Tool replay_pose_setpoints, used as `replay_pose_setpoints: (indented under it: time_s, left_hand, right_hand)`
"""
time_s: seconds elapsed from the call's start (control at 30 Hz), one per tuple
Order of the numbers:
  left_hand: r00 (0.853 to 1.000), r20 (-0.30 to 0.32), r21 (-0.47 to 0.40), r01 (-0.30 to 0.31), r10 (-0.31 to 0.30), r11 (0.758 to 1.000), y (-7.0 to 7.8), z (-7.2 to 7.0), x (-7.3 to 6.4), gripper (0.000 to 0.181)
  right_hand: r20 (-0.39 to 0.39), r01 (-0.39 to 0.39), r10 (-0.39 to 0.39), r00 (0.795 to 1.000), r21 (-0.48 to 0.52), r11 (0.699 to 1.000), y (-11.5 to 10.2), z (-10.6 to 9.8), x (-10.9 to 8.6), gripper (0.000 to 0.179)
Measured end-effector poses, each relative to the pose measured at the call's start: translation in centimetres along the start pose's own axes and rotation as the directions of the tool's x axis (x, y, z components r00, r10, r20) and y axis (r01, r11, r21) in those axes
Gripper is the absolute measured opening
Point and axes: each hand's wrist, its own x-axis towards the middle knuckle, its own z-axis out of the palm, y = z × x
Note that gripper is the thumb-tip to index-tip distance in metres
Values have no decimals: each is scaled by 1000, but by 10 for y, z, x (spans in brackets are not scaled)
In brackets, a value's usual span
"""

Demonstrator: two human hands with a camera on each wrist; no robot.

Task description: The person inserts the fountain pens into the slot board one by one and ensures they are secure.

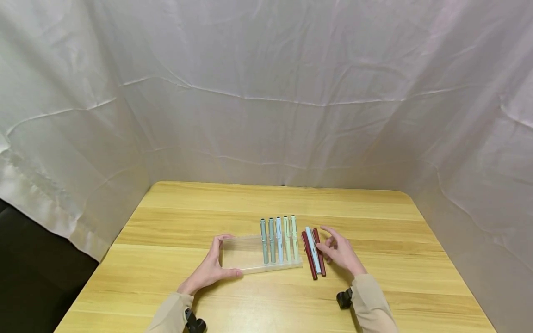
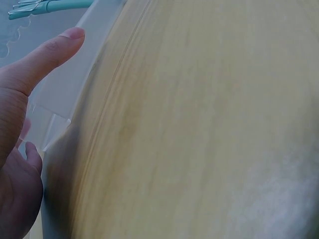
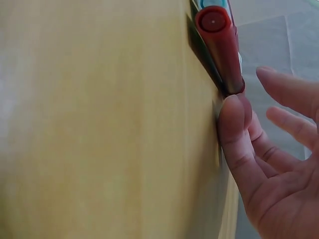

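Note:
A clear plastic pen tray [image 1: 241, 253] lies on the table, its right half holding several capped pens side by side: dark green [image 1: 264, 240], light blue [image 1: 279, 238] and pale green [image 1: 294, 238]. My left hand [image 1: 214, 263] grips the tray's left end, thumb along the near edge and fingers at the far corner. Just right of the tray lie a dark red pen [image 1: 309, 255], a light blue pen [image 1: 313, 249] and another dark red pen [image 1: 319, 253]. Beside this last one is my right hand [image 1: 339, 252], thumb at the pen's side and other fingers spread; it has no clear grip.
The wooden table [image 1: 187, 208] reaches beyond both hands, with rounded far corners. Pale cloth curtains [image 1: 266, 129] hang around its back and sides. A black wrist camera [image 1: 344, 299] sits at the right sleeve, and a dark surface [image 1: 37, 263] shows past the left edge.

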Motion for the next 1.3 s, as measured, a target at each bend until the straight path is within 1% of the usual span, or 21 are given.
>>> replay_pose_setpoints:
  time_s: [0.2, 0.47, 0.87, 1.13, 1.3]
  left_hand:
    - [1000, -5, 0, 0, 0, 1000, 0, 0, 0, 100]
    - [1000, -5, 11, 6, -6, 1000, 2, -1, 0, 100]
    - [1000, -7, 13, 14, -14, 1000, 1, 0, 0, 100]
    - [1000, -3, 7, 3, -3, 1000, 2, 0, 0, 100]
    - [1000, 1, 6, 8, -8, 1000, 2, 0, -1, 100]
  right_hand:
    - [11, -27, 27, 1000, 4, 1000, 0, 0, 2, 62]
    - [27, -32, 32, 999, 13, 999, -1, -1, 4, 62]
    - [32, -66, 67, 997, -17, 998, 1, 1, 8, 63]
    - [53, -64, 66, 996, -32, 997, -1, 2, 9, 64]
    - [72, -65, 70, 995, -69, 996, -2, 1, 10, 65]
